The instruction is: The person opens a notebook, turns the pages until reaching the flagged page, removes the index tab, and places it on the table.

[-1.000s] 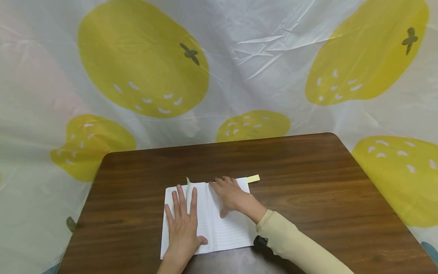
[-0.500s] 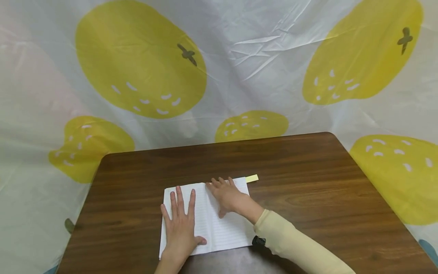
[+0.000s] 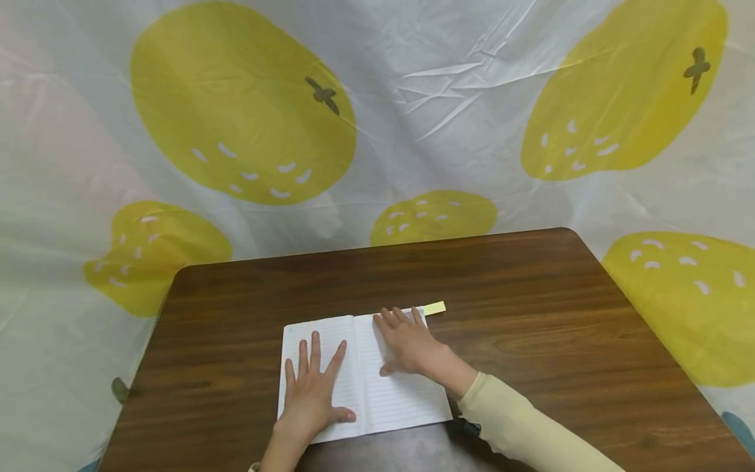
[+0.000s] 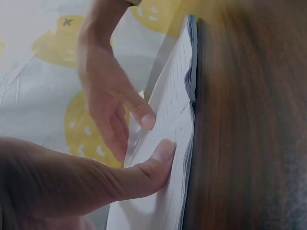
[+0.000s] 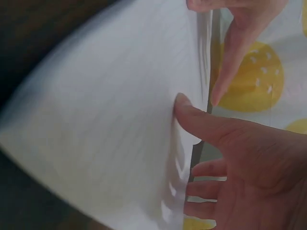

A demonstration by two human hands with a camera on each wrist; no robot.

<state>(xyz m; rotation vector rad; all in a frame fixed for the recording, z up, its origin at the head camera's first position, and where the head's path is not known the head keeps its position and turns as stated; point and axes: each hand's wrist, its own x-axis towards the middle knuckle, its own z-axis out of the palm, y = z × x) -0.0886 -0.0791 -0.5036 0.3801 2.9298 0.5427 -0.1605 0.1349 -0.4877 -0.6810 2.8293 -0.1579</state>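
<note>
An open notebook (image 3: 395, 400) with lined white pages lies on the table, its spine running between the hands. On the left page rests my left hand (image 3: 312, 396), fingers spread and straight, thumb reaching toward the spine. My right hand (image 3: 409, 344) lies across the upper part of the right page, fingers extended toward the top edge. From the top right corner sticks a yellow tab (image 3: 434, 308). In the left wrist view the left thumb (image 4: 144, 177) touches the page near the stacked sheets' edge. The right wrist view has the right thumb (image 5: 196, 115) against the paper.
The brown wood-grain table (image 3: 560, 314) extends around the notebook on all sides. Behind it hangs a white curtain (image 3: 389, 131) printed with big yellow fruit. A dark object (image 3: 472, 427) shows under the right sleeve.
A raised page at the left has gone flat under the left hand. The right hand has slid a little rightward from the spine over the right page. The left fingers have drawn slightly nearer the body.
</note>
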